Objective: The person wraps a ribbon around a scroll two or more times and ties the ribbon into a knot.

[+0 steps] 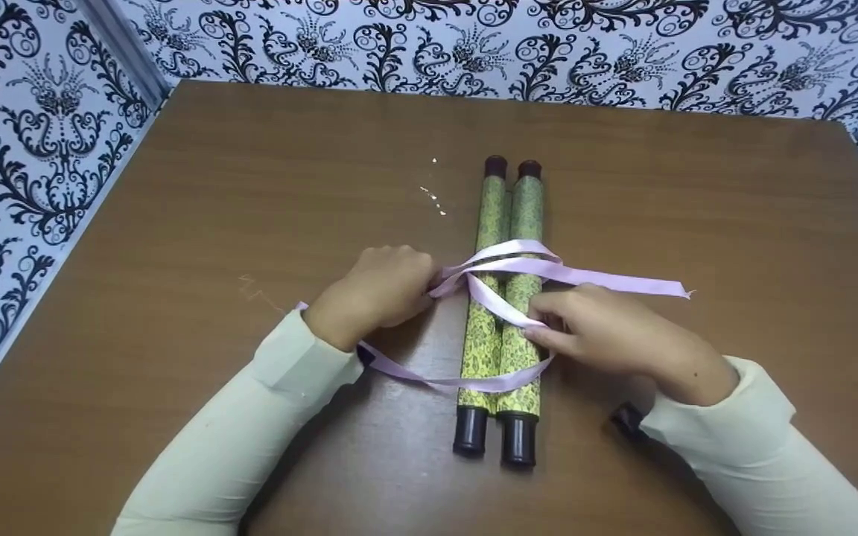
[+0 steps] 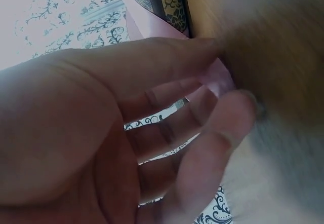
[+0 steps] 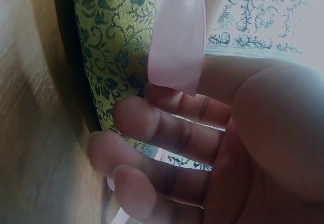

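Two long rolls lie side by side like a scroll, covered in yellow-green floral cloth (image 1: 481,335) with dark end knobs (image 1: 518,441). A pink ribbon (image 1: 522,264) wraps across their middle and crosses at the left roll. Left of the rolls, my left hand (image 1: 380,290) pinches the ribbon at this crossing; the left wrist view shows pink ribbon (image 2: 220,79) at the thumb and fingers. My right hand (image 1: 608,327) pinches another length over the right roll. In the right wrist view that ribbon (image 3: 177,36) runs down to the thumb and fingers, close beside the patterned cloth (image 3: 114,36).
One ribbon end (image 1: 645,285) stretches out to the right over the brown table (image 1: 287,171). A loose loop of ribbon (image 1: 466,383) hangs across the lower part of the rolls. Small pale flecks (image 1: 434,197) and a thin thread lie left of the rolls. Patterned wallpaper (image 1: 466,48) borders the table.
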Motion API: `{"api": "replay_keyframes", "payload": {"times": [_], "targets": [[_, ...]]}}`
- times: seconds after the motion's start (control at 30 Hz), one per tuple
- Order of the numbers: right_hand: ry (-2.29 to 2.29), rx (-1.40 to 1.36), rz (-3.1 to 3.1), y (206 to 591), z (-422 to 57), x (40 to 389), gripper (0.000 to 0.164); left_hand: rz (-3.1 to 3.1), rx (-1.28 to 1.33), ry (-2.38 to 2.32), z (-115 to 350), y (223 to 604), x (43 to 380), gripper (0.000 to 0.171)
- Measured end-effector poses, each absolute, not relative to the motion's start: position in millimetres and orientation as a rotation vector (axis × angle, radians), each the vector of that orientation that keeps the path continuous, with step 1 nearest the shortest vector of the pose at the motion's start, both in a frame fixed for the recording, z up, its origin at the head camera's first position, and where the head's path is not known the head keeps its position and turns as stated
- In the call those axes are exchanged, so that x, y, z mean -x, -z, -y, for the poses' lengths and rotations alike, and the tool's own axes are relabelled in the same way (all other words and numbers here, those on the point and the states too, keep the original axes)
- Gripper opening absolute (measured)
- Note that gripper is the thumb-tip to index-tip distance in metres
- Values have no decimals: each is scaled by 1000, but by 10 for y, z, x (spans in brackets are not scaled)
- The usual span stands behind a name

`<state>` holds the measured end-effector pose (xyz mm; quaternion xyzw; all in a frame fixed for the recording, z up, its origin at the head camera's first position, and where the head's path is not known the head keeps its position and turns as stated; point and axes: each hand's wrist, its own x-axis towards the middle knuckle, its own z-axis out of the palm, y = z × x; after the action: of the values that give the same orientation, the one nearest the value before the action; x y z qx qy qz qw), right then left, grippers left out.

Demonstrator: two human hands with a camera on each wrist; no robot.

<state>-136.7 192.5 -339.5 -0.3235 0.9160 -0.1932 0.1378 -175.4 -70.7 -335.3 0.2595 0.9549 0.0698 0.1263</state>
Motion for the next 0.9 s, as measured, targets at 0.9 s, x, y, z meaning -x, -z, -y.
{"api": "replay_keyframes", "payload": {"times": [0.9], "targets": [[551, 922, -2660, 3356, -2068, 1435, 8, -2357, -1150, -773, 744, 2882, 1517, 14]]}}
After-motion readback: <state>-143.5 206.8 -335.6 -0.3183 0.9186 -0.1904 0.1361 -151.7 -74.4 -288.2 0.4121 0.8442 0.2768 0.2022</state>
